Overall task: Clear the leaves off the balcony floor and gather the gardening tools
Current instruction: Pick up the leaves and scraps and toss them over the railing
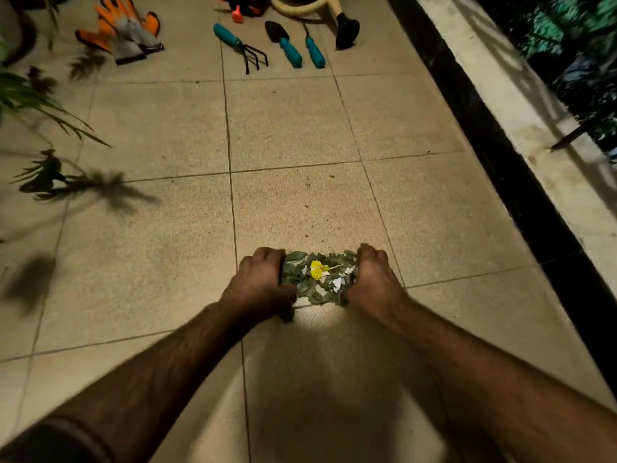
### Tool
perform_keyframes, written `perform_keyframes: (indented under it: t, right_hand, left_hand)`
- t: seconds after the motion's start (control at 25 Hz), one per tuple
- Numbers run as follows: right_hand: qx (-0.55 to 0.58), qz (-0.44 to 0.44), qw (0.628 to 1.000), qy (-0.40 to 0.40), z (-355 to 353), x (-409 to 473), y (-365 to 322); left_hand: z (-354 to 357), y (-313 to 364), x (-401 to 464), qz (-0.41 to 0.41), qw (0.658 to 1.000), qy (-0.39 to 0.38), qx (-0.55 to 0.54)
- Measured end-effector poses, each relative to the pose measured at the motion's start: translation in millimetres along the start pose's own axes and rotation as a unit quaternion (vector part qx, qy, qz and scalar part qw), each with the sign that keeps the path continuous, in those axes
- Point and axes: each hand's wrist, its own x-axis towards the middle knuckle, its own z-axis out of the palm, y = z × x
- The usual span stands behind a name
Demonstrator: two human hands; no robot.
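Observation:
A small pile of green leaf bits with yellow and white scraps (317, 279) lies on the beige tiled floor (167, 262). My left hand (262, 282) presses against the pile's left side with curled fingers, and my right hand (375, 279) cups its right side the same way. Far ahead lie the tools: a teal-handled hand rake (238, 45), a teal-handled trowel (283, 43), a thin teal-handled tool (314, 51), and orange-and-grey gloves (125, 30).
A yellow watering can (310, 8) with a black spout head (347, 30) and an orange-black item (247, 5) sit at the far edge. Potted plant fronds (36, 101) reach in from the left. A black strip and a raised ledge (521, 105) border the right.

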Motion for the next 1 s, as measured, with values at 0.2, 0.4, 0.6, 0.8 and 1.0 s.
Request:
perform_keyframes:
  t: [0.2, 0.4, 0.6, 0.8, 1.0]
  right_hand:
    - [-0.117, -0.002, 0.986, -0.122, -17.8, 6.6, -12.0]
    - [-0.245, -0.14, 0.951, -0.126, 2.5, 9.4, -37.1]
    - [-0.238, -0.163, 0.955, -0.062, 14.8, 6.6, -28.1]
    - [-0.17, -0.163, 0.972, -0.015, 25.1, -0.3, -23.0]
    - [-0.116, -0.135, 0.984, 0.025, 35.3, -6.5, -28.0]
  left_hand:
    - [-7.5, 4.4, -1.3, -0.022, 0.985, -0.123, 0.121]
    - [-1.1, 25.3, 15.4, -0.005, 0.961, -0.171, 0.219]
    - [5.7, 15.7, 14.6, 0.044, 0.957, -0.096, 0.269]
    - [8.4, 8.7, 13.6, 0.066, 0.974, -0.024, 0.215]
    - [4.3, 7.3, 3.7, 0.086, 0.987, -0.003, 0.133]
